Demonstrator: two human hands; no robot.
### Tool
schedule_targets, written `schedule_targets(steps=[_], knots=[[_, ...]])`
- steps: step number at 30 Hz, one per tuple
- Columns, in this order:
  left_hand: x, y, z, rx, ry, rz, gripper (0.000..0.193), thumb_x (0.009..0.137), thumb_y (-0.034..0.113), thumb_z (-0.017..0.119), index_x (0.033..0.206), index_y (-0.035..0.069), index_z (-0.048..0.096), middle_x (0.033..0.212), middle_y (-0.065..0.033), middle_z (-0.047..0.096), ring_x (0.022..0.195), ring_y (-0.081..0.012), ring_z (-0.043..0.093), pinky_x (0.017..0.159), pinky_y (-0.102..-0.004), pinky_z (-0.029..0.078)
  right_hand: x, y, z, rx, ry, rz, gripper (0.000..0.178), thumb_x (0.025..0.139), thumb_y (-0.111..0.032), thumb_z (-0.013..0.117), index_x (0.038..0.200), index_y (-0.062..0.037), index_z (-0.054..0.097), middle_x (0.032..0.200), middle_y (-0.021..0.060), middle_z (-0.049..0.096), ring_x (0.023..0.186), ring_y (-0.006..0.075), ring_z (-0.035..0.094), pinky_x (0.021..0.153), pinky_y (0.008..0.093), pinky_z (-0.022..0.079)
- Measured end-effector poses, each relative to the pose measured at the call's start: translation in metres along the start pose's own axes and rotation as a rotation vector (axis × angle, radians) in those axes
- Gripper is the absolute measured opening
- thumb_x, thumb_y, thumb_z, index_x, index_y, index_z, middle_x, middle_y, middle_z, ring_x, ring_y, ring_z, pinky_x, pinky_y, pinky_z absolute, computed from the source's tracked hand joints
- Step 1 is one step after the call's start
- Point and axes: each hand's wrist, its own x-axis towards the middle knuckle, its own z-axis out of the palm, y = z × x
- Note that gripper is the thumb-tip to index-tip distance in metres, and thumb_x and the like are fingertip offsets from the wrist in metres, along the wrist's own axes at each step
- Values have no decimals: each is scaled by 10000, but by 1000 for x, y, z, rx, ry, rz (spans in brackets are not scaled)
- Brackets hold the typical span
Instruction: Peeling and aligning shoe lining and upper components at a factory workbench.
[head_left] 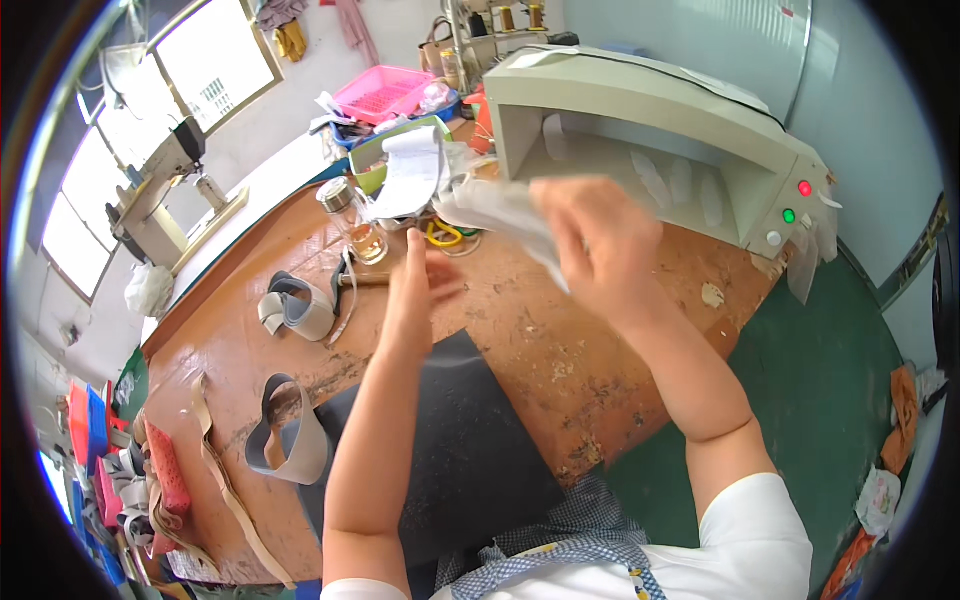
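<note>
Pale sheet [500, 212]: thin, limp, blurred; toward the worktable's [520, 330] far edge, left of your right hand [602, 238].
Right hand: your fingers gripping its end.
Left hand [422, 278]: partly open, free.
Black mat [470, 440]: flat, matte; near edge.
2 grey strips [318, 320]: smooth loops; toward left edge.

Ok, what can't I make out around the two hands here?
All in the head view:
Bare right hand: fingers smeared by motion.
Pale, thin, flexible sheet in it: motion-blurred; layer count unclear.
Bare left hand: fingertips motion-blurred.
Brown, rod-shaped, wood-coloured handle: partly hidden behind the left hand.
Black, rectangular, flat mat: partly covered by the left forearm.
</note>
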Motion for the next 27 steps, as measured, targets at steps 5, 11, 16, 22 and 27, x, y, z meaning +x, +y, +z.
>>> schedule_targets(steps=[5,11,16,22,27], knots=[[-65,-39,-5,-416,-283,-244,669,1037,595,346,1279,5,545,1194,-136,667,1051,-243,674,915,-401,545,-88,-52,5,53,-238,-130,185,795,-39,669,973,-35,719,946,79,716,886,224,689,745,338,520],[-113,-69,-15,-494,-88,-314,537,1079,443,371,1338,-6,509,1319,-117,607,1203,-253,588,1029,-404,460,-148,-93,1,80,-369,-31,165,788,-58,699,949,-32,725,999,76,727,925,202,696,782,310,504],[-118,-82,-21,-691,-117,-335,526,1075,428,390,1349,-9,489,1382,-132,558,1263,-278,540,1050,-428,437,-150,-94,3,122,-423,-1,177,805,-124,727,948,-20,713,1007,81,709,934,223,674,812,333,503],[-135,-69,-12,-566,-105,-371,507,1076,432,380,1347,21,503,1346,-105,577,1217,-239,564,1015,-402,453,-121,-94,5,123,-514,216,353,749,-196,793,1035,-29,670,1085,93,655,976,301,622,845,378,500],[-138,-69,-17,-591,-202,-371,519,1074,452,367,1354,37,503,1286,-59,607,1106,-174,601,920,-345,486,-109,-79,23,273,-713,307,400,712,-170,827,1047,-52,643,1150,95,626,1058,303,584,864,380,496]])
